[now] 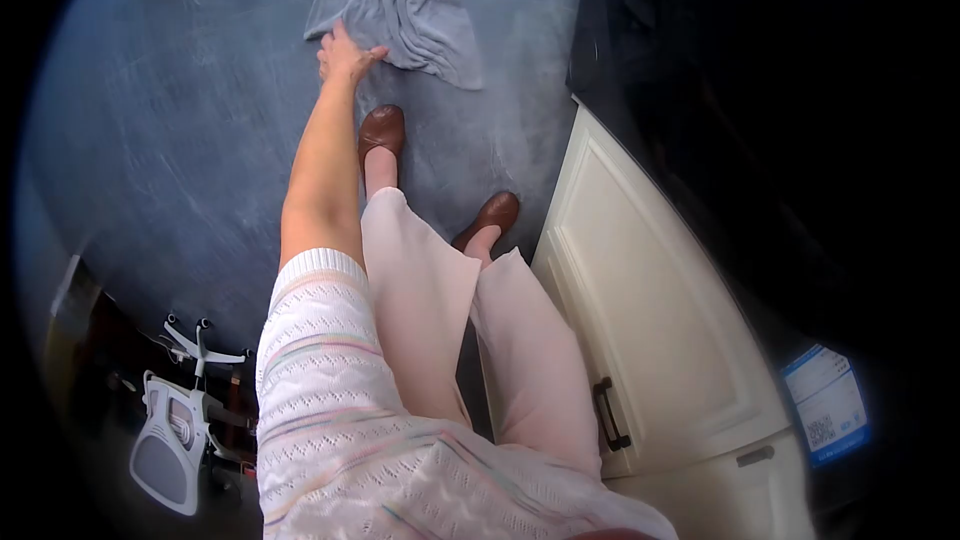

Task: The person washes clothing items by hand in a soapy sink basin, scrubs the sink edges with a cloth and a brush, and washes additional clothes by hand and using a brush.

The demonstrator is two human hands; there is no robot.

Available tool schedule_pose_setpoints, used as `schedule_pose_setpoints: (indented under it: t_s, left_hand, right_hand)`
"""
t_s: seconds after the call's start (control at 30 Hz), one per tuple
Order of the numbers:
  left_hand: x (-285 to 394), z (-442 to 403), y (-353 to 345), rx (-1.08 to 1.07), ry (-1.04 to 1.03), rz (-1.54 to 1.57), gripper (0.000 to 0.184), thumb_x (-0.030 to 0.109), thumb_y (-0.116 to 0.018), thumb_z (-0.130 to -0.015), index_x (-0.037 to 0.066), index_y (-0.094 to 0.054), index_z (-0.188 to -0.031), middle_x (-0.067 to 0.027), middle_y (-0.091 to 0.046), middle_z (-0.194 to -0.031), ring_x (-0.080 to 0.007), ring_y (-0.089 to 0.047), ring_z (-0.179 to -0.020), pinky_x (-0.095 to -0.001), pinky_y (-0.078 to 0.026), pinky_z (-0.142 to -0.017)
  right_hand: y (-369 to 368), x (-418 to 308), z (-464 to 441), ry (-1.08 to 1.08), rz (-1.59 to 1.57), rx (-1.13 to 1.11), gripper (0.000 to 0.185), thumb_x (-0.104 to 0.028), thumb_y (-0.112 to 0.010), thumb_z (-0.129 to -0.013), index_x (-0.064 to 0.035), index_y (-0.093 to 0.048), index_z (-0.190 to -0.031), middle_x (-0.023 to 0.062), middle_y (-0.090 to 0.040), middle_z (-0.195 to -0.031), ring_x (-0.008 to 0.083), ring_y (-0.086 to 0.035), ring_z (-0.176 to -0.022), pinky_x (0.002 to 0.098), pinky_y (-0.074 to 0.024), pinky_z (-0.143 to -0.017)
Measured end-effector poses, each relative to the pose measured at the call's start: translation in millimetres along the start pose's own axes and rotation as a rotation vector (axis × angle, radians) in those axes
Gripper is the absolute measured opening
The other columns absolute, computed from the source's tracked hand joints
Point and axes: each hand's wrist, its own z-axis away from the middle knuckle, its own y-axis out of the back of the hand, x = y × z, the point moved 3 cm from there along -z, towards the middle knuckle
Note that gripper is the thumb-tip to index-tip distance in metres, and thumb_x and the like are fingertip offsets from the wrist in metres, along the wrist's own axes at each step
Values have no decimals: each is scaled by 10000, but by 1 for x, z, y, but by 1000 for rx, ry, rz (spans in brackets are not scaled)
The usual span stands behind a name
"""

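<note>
As we look over the floor [200,160], the grey cloth [420,10] lies ahead, left of the cabinet-side edge, its folds running mostly away; our left hand [346,58], the nearer, is open at its near-left corner. Our right hand's state we cannot tell.

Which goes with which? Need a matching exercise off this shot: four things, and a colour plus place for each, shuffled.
Column 1
1. Cloth
2. Shoes
3. Chair
4. Door handle

Column 2
A. White frame, lower left of the view
B. Dark, on the cream door
C. Brown, on the person's feet
D. Grey, on the floor by the left hand

Pairs: 1-D, 2-C, 3-A, 4-B
</note>
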Motion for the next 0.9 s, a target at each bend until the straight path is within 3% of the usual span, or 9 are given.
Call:
schedule_pose_setpoints:
  t_s: [0.23, 0.27, 0.37, 0.43, 0.47, 0.6, 0.67, 0.8, 0.9]
  left_hand:
    - [35, -8, -56, 49, -39, -112, 938, 388, -762, -559, 143, -229, -1290, -192, -231, -1339, -362, -303, -1192, -449, -367, -892]
    - [38, -8, -62, 61, -75, -49, 660, 323, -703, -632, 110, -410, -1183, -204, -392, -1246, -350, -418, -1117, -423, -400, -856]
    - [50, 9, -72, -100, -59, -108, 362, 232, -602, -678, 80, -562, -1004, -183, -558, -1047, -333, -527, -987, -394, -432, -812]
    - [47, 33, -64, -50, -55, 64, 274, 165, -501, -673, 77, -618, -905, -158, -613, -916, -330, -569, -900, -380, -447, -777]
    - [45, 43, -58, -116, -58, 174, 304, 163, -505, -660, 83, -612, -933, -148, -616, -917, -325, -574, -888, -366, -445, -776]
    - [50, 112, 29, -251, -136, 456, 368, 136, -522, -628, 86, -602, -984, -130, -626, -888, -293, -596, -831, -331, -447, -755]
    - [37, 131, 61, -204, -223, 568, 366, 92, -517, -623, 61, -599, -978, -113, -631, -854, -241, -599, -798, -307, -449, -732]
    - [60, 216, 189, -235, -362, 749, 357, 8, -471, -625, 7, -589, -961, -72, -626, -798, -144, -574, -743, -260, -448, -682]
    - [87, 282, 279, -304, -507, 695, 328, -20, -444, -621, -14, -577, -922, -30, -597, -759, -95, -532, -699, -232, -437, -639]
  right_hand:
    - [-13, -4, -10, -4, 55, 2, 132, -122, -468, -835, -8, -533, -854, 25, -520, -814, 93, -463, -758, 218, -383, -701]
    - [-16, -3, -9, -4, 52, 3, 133, -124, -468, -833, -9, -533, -851, 25, -519, -809, 93, -462, -755, 218, -383, -698]
    - [-8, 1, -6, -17, 41, 6, 135, -130, -469, -828, -10, -530, -842, 24, -516, -795, 93, -460, -744, 219, -382, -689]
    - [3, 5, 0, -19, 19, 16, 136, -134, -469, -825, -11, -528, -836, 24, -514, -785, 93, -458, -737, 220, -381, -683]
    - [10, 8, 2, -23, 8, 20, 137, -136, -470, -823, -12, -527, -833, 24, -512, -780, 94, -457, -734, 220, -381, -680]
    - [38, 17, 16, -36, -61, 40, 141, -144, -470, -816, -13, -524, -821, 23, -508, -760, 94, -453, -720, 221, -380, -668]
    - [52, 21, 25, -50, -100, 53, 143, -148, -471, -812, -14, -522, -814, 22, -506, -751, 94, -451, -713, 222, -380, -663]
    - [81, 30, 39, -87, -188, 82, 147, -156, -472, -805, -16, -519, -802, 21, -502, -731, 94, -448, -699, 223, -379, -651]
    - [85, 32, 37, -121, -260, 107, 151, -162, -472, -800, -18, -516, -793, 20, -499, -716, 94, -445, -689, 224, -378, -642]
